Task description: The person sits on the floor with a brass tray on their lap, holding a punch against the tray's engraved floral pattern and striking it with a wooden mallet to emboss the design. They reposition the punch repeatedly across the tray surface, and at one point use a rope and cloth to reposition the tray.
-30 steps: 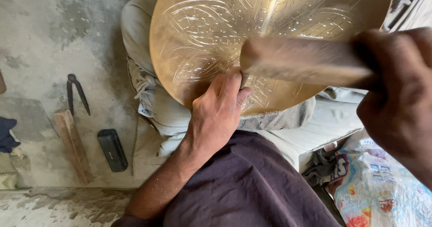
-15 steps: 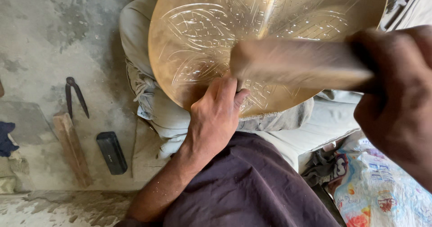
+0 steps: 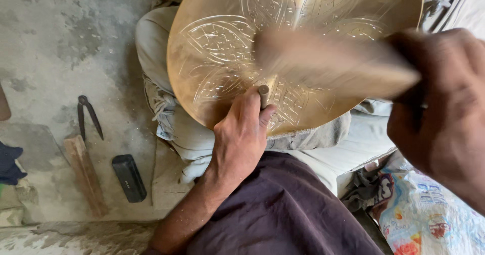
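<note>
At frame centre, the left hand [image 3: 241,139] grips a chisel [image 3: 263,94] against the engraved brass plate [image 3: 222,48]. The right hand [image 3: 444,113], clenched around a blurred mallet [image 3: 328,63], is mid-stroke, so chasing appears underway; the next blow needs a steady chisel.

There is one view only, from a camera worn on the person's head, so no second view shares any part of the scene. It looks steeply down over the person's own lap and faces forward past the knees to the concrete floor [image 3: 55,43]. It sits close: the right hand [image 3: 444,118] fills the right edge, large and cut off by the frame, while the left hand [image 3: 241,134] lies near the middle. Just beyond the left fingers [image 3: 250,106] the engraved brass plate [image 3: 217,48] runs off the top edge. Well left of those fingers, floor takes up the left third.
</note>
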Demonstrator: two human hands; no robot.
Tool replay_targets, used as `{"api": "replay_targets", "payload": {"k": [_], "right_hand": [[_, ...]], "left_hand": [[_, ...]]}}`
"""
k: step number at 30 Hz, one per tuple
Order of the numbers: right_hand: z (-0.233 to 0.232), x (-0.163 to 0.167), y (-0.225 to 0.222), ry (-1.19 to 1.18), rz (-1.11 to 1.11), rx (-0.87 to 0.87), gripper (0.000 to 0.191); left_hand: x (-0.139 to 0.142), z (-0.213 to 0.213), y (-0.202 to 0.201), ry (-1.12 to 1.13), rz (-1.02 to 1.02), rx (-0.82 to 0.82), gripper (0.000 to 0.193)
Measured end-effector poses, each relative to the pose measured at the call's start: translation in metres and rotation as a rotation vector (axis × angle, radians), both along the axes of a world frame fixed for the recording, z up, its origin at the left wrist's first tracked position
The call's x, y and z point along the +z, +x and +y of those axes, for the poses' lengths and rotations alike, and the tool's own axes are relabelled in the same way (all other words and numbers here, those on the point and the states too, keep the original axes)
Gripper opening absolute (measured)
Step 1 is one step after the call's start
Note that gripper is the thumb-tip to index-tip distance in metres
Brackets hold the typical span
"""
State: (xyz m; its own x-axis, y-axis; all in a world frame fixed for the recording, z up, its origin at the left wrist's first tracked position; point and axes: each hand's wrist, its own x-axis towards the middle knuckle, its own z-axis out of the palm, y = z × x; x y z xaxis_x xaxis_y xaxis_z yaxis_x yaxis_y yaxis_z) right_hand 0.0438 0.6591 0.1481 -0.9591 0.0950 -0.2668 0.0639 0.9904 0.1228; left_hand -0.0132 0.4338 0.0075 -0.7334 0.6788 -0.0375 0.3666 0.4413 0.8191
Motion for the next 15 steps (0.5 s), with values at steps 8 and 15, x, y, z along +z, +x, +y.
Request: {"api": "replay_targets", "payload": {"k": [8, 15], "right_hand": [[-0.003, 0.000, 0.005, -0.331, 0.028, -0.323, 0.050], [-0.008, 0.001, -0.005, 0.037, -0.026, -0.142, 0.039]], "left_hand": [[0.002, -0.002, 0.003, 0.010, 0.038, 0.011, 0.031], [-0.002, -0.001, 0.003, 0.032, 0.077, 0.031, 0.033]]}}
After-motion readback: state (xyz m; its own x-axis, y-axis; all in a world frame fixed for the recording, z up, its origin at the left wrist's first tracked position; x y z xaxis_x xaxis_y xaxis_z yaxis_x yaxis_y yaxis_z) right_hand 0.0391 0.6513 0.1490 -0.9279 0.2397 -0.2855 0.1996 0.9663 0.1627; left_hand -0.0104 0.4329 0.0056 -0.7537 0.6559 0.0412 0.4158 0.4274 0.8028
